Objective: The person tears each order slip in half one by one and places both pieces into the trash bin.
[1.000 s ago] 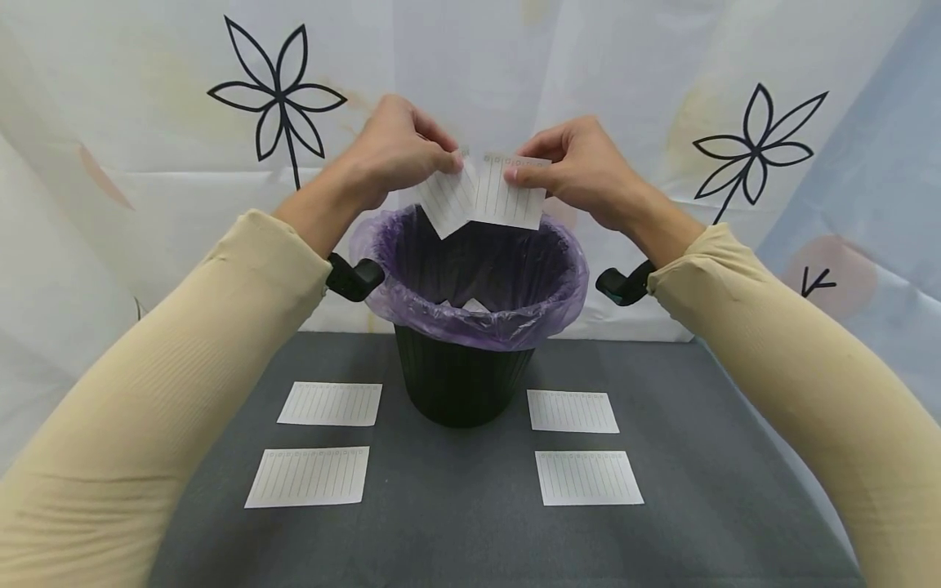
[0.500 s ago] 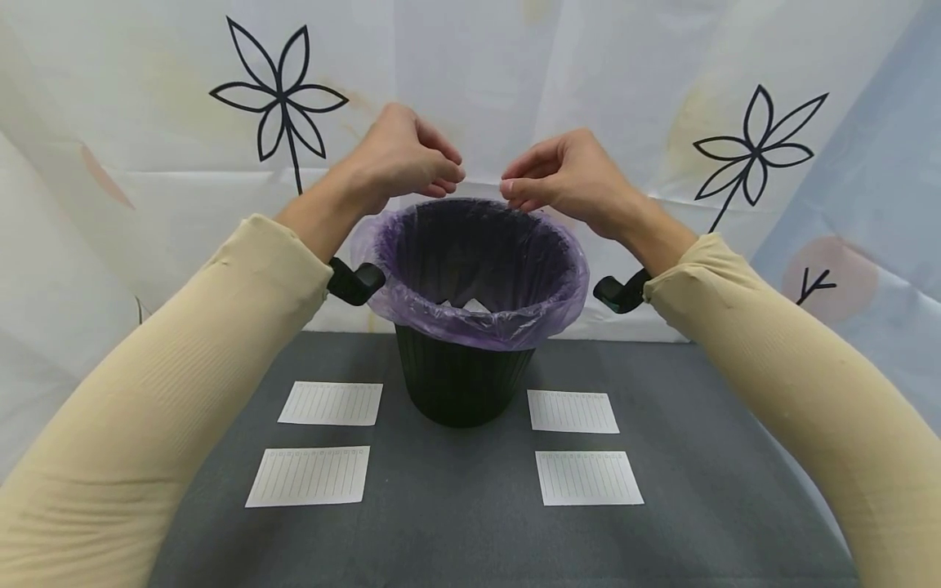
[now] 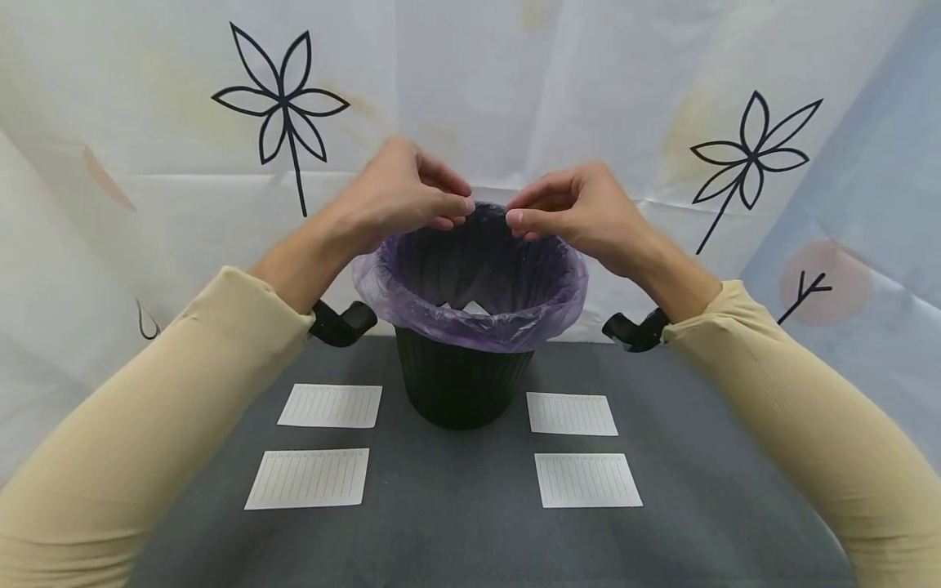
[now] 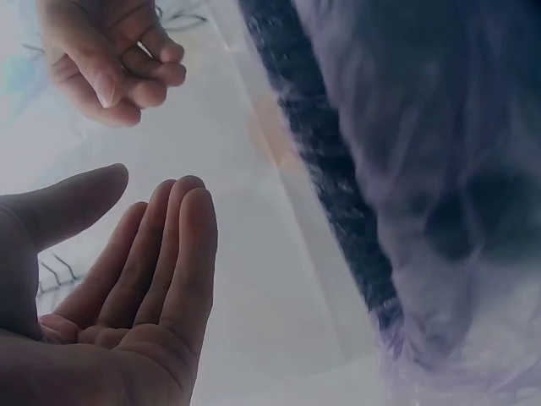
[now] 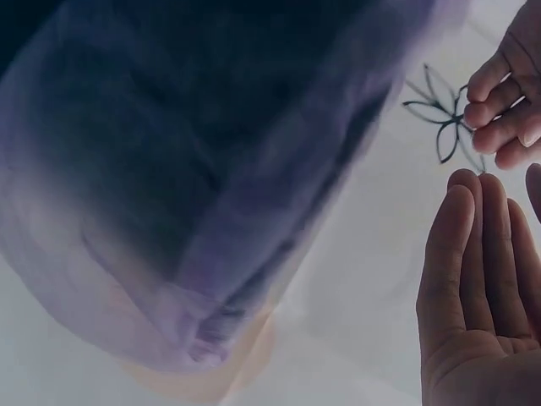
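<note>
Both hands hover over the far rim of a dark bin (image 3: 459,384) lined with a purple plastic bag (image 3: 478,327). The left hand (image 3: 408,196) has nothing in it; its fingers lie relaxed with the thumb apart from them, as the left wrist view shows. Facing it, the right hand (image 3: 573,208) is likewise without anything, its fingers loosely extended. A small gap separates the two sets of fingertips. White paper pieces (image 3: 474,308) show inside the bag, mostly hidden by its front rim.
Two lined paper slips lie left of the bin, a far one (image 3: 331,406) and a near one (image 3: 309,479). Right of it lie another far slip (image 3: 572,414) and a near slip (image 3: 588,480). All rest on a dark grey table (image 3: 456,531), with a patterned white curtain (image 3: 470,90) behind.
A second ago each hand pinched a piece of torn lined paper above the bin; both let go, and the pieces left the fingers. Since then both hands have come lower.
</note>
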`<move>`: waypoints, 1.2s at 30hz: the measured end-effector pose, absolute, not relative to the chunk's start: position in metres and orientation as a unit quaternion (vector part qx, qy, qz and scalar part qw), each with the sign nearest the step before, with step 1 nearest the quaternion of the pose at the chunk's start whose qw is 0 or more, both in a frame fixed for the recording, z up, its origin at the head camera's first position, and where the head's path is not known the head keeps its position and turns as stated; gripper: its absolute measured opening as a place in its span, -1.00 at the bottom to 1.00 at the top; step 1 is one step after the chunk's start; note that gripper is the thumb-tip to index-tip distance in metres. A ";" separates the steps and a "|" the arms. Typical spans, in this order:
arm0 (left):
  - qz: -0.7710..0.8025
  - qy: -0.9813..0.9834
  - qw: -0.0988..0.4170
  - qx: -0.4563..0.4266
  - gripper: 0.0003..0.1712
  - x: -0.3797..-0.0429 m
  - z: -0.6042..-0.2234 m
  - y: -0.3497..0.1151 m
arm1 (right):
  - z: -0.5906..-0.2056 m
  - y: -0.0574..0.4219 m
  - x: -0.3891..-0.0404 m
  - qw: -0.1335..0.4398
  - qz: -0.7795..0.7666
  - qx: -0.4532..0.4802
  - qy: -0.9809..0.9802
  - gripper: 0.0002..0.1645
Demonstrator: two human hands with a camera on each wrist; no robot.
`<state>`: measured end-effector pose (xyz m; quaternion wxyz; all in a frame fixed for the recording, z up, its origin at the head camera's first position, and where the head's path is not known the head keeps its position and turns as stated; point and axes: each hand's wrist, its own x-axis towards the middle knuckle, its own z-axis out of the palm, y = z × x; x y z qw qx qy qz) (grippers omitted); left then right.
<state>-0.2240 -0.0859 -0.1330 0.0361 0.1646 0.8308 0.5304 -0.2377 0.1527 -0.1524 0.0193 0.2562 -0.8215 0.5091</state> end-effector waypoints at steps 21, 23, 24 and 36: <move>0.545 0.802 -0.009 0.244 -0.72 -0.162 -0.164 -0.095 | -0.182 0.166 -0.182 0.036 0.571 0.313 -0.758 -0.80; 0.547 0.797 -0.009 0.255 -0.72 -0.156 -0.168 -0.096 | -0.186 0.166 -0.178 0.036 0.575 0.315 -0.754 -0.80; 0.548 0.794 -0.009 0.262 -0.72 -0.153 -0.170 -0.097 | -0.188 0.166 -0.176 0.036 0.579 0.317 -0.751 -0.80; 0.587 0.766 0.026 0.261 -0.69 -0.125 -0.207 -0.097 | -0.225 0.173 -0.154 0.037 0.616 0.360 -0.700 -0.78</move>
